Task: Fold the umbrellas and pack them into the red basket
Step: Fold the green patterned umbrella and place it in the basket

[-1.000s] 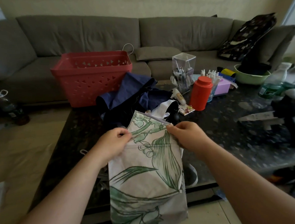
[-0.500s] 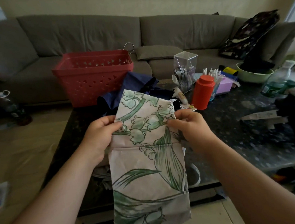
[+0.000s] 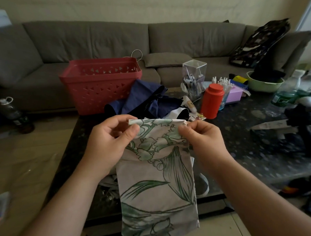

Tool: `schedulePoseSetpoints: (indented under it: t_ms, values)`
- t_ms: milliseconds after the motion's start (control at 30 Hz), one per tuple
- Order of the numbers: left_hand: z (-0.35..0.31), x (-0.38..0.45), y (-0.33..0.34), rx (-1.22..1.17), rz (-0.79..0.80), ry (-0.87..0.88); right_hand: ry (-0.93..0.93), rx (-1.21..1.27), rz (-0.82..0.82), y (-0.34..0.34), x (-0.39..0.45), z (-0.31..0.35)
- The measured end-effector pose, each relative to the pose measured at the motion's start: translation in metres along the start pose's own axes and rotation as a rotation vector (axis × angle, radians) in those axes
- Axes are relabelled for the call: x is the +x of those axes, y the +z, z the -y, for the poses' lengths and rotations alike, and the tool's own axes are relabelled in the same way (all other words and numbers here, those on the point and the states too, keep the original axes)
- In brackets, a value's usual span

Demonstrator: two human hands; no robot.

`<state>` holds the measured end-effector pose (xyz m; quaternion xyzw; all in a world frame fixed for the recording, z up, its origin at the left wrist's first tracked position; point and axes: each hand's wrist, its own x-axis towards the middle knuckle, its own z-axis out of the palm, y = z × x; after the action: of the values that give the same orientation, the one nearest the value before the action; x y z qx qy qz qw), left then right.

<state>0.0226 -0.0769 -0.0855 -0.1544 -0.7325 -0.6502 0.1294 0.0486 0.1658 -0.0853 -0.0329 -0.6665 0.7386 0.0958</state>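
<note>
We see the floral umbrella canopy, white with green leaves, held up over the near edge of the dark surface, its top folded over and the rest hanging down. Our left hand pinches the top left corner between thumb and curled fingers, and our right hand pinches the top right corner likewise. Beyond lies a navy umbrella in a heap, just beside the red basket at the far left corner.
</note>
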Motion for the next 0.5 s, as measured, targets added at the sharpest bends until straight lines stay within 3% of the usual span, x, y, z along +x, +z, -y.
schedulePoseSetpoints:
  t_ms: [267,500]
  values:
    - [0.009,0.012,0.001,-0.048,-0.245,0.015,-0.069,-0.011,0.057,-0.005,-0.004,0.002]
    - [0.009,0.018,-0.002,-0.126,-0.303,-0.008,-0.127,-0.084,0.04,-0.004,0.002,-0.003]
